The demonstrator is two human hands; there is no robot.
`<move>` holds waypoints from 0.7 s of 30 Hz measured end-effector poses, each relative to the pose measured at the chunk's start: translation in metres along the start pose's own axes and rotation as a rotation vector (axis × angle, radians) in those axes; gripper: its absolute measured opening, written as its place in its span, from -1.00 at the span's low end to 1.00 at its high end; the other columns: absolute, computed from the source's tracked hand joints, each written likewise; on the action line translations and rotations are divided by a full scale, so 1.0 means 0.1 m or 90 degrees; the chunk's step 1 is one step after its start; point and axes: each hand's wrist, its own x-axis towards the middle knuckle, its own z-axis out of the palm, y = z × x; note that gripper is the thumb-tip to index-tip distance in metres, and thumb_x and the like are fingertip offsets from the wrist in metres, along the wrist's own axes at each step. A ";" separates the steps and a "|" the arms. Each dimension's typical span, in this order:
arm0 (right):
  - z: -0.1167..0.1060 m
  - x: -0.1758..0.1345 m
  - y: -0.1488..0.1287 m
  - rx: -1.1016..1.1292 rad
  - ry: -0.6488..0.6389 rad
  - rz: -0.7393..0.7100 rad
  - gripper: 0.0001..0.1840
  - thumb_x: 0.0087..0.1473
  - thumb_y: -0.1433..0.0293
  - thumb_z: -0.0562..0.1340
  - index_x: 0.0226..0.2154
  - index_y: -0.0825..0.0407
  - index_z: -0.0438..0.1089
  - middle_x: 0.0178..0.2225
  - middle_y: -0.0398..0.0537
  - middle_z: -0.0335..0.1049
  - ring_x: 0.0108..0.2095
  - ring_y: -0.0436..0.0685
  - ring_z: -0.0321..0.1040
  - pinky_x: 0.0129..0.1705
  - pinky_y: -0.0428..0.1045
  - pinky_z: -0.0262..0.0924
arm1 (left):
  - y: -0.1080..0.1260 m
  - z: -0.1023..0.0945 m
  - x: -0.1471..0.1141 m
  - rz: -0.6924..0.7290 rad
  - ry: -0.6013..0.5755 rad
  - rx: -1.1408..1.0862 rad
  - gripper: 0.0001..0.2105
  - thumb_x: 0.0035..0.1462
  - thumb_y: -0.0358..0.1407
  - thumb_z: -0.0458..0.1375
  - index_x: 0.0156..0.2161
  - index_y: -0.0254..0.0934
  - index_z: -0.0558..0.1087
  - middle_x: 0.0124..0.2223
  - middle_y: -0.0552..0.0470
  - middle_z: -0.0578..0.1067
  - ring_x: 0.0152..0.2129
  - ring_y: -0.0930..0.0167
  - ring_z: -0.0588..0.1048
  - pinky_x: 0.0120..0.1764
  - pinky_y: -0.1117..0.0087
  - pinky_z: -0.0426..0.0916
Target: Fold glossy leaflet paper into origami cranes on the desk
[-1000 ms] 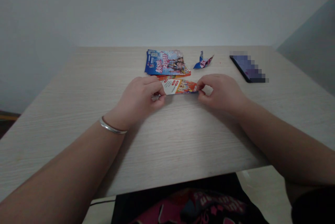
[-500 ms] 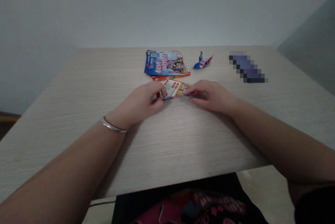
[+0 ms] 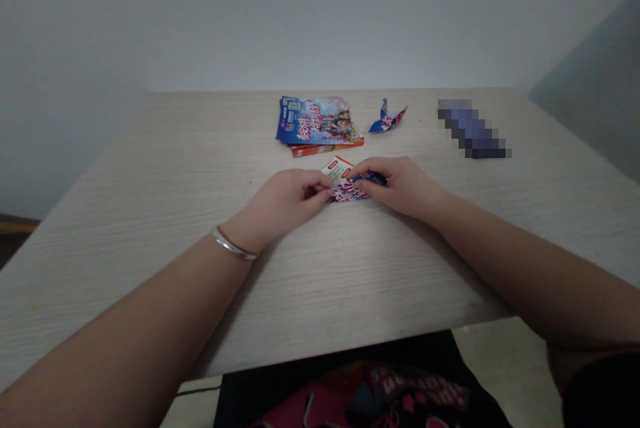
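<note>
A printed paper leaflet (image 3: 346, 195) lies on the table in front of me, partly folded. A blue and red strip shows along its near side, and a white, orange-edged part sticks up behind. My left hand (image 3: 286, 204) pinches its left end between thumb and fingers. At the right end, my right hand (image 3: 404, 184) grips the paper, thumb in front and fingers behind, partly covering it. Just beyond sits a stack of blue leaflets (image 3: 315, 123), with orange ones under them. To the right of the stack stands a folded paper figure (image 3: 387, 123) with upturned points.
The pale wood-grain table (image 3: 320, 295) runs back to a plain wall. A dark, pixelated flat object (image 3: 473, 129) lies at the back right. My lap, in dark patterned clothing, is below the near edge.
The leaflet's near flap has turned over, so its blue and red print now shows in front. My left hand has shifted right and slightly nearer me; the right hand has barely moved.
</note>
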 end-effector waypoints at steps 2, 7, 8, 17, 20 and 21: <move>0.00 0.01 0.03 0.020 0.003 0.011 -0.76 0.15 0.41 0.26 -0.16 0.00 0.61 -0.22 -0.08 0.65 -0.27 0.07 0.49 -0.19 -0.03 0.27 | -0.01 0.00 0.00 -0.035 -0.005 -0.050 -0.84 0.24 -0.29 0.14 -0.28 -0.27 0.57 -0.42 0.10 0.58 -0.51 0.48 0.48 -0.42 0.47 0.30; -0.01 0.00 0.07 0.045 -0.001 0.041 -0.78 0.14 0.39 0.27 -0.20 0.00 0.62 -0.27 -0.08 0.64 -0.30 0.08 0.49 -0.23 -0.02 0.28 | -0.05 0.01 0.02 -0.088 -0.021 -0.109 -0.88 0.21 -0.31 0.18 -0.32 -0.26 0.56 -0.44 0.10 0.60 -0.52 0.48 0.50 -0.45 0.48 0.33; -0.01 0.00 0.06 0.043 -0.001 0.042 -0.78 0.14 0.39 0.27 -0.20 0.00 0.62 -0.27 -0.08 0.64 -0.30 0.09 0.49 -0.23 -0.02 0.28 | -0.04 0.02 0.02 -0.093 -0.017 -0.118 -0.88 0.20 -0.31 0.18 -0.33 -0.26 0.56 -0.45 0.11 0.59 -0.53 0.48 0.49 -0.46 0.49 0.33; 0.08 0.03 -0.14 0.078 0.061 0.016 -0.87 0.10 0.39 0.28 -0.30 0.00 0.58 -0.29 -0.09 0.63 -0.27 0.09 0.50 -0.19 -0.02 0.29 | 0.13 0.12 0.01 -0.096 0.090 -0.127 -0.87 0.16 -0.34 0.14 -0.30 -0.27 0.56 -0.35 0.08 0.57 -0.43 0.44 0.46 -0.34 0.41 0.29; 0.10 0.04 -0.15 0.082 0.059 0.013 -0.93 0.07 0.42 0.30 -0.37 0.01 0.54 -0.36 -0.12 0.61 -0.33 0.07 0.48 -0.24 -0.03 0.26 | 0.14 0.12 0.01 -0.103 0.103 -0.108 -0.87 0.15 -0.33 0.14 -0.33 -0.27 0.54 -0.38 0.08 0.54 -0.44 0.43 0.44 -0.36 0.39 0.25; 0.10 0.04 -0.16 0.082 0.049 0.014 -0.93 0.06 0.42 0.30 -0.39 0.01 0.53 -0.37 -0.12 0.60 -0.34 0.07 0.47 -0.25 -0.03 0.25 | 0.14 0.11 0.01 -0.095 0.108 -0.098 -0.88 0.14 -0.32 0.15 -0.35 -0.27 0.53 -0.40 0.08 0.52 -0.45 0.43 0.43 -0.37 0.39 0.23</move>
